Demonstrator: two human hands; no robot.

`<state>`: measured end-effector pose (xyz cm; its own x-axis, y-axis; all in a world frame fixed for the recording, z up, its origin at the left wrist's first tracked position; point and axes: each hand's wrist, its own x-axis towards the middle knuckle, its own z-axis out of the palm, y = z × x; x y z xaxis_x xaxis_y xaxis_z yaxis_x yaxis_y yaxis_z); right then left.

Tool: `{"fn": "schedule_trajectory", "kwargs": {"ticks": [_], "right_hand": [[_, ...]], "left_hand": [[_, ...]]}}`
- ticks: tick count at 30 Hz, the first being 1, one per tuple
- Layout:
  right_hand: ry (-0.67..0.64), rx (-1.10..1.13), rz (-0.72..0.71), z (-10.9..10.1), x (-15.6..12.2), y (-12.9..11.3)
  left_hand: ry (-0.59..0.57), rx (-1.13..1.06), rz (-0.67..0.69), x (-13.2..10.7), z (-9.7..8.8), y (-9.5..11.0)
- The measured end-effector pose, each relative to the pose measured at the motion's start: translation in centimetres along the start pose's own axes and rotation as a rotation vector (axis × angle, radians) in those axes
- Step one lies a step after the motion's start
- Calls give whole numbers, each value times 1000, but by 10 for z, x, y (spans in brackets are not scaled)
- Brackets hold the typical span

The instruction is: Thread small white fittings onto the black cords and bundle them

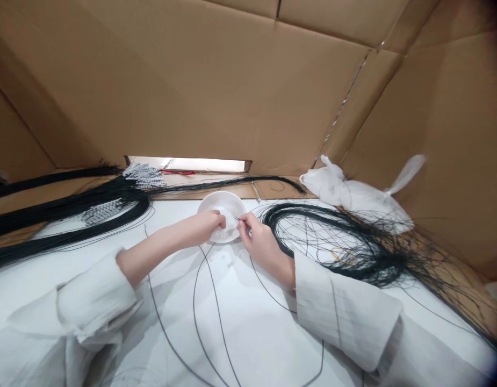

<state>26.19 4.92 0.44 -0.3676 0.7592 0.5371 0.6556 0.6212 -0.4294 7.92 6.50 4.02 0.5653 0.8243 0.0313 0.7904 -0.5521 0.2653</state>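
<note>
A white bowl [216, 195] stands on the white tabletop with small white pieces [221, 234] in it, too small to name. My left hand [203, 227] reaches over its left side, fingers curled closed toward the pieces; what they hold, if anything, is hidden. At the bowl's right rim my right hand [259, 239] pinches a thin black cord, its dark tip [237, 217] pointing over the bowl. Several black cords [220, 306] loop across the tabletop below both hands. Two of them run up to just under my left hand, and I cannot tell whether it grips them.
Bundles of black cords [71, 207] with white printed tags [144, 175] lie at the left. A loose coil of black cords [312, 209] spreads at the right, near a knotted white plastic bag [353, 196]. Cardboard walls [192, 91] enclose the table, with a slot at the back.
</note>
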Motion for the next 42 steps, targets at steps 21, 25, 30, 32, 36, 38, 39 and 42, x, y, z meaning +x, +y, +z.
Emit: {"fn": "schedule_trajectory", "kwargs": {"ticks": [21, 25, 30, 32, 36, 38, 39, 42], "right_hand": [[22, -3, 24, -1, 2, -1], [24, -17, 27, -1, 2, 0], [31, -10, 17, -1, 3, 2], [36, -8, 16, 0, 3, 3], [38, -2, 13, 0, 3, 3], [38, 4, 19, 0, 3, 3], [38, 5, 23, 0, 3, 3], [31, 2, 29, -1, 3, 2]], "left_hand": [[-71, -1, 15, -2, -5, 10], [-99, -28, 50, -4, -6, 6], [-149, -53, 75, -6, -13, 12], [-165, -61, 80, -6, -17, 15], [-174, -63, 80, -6, -18, 15], [-167, -61, 78, -6, -16, 13], [-161, -60, 78, -5, -14, 12], [-147, -61, 76, -5, -10, 10]]}}
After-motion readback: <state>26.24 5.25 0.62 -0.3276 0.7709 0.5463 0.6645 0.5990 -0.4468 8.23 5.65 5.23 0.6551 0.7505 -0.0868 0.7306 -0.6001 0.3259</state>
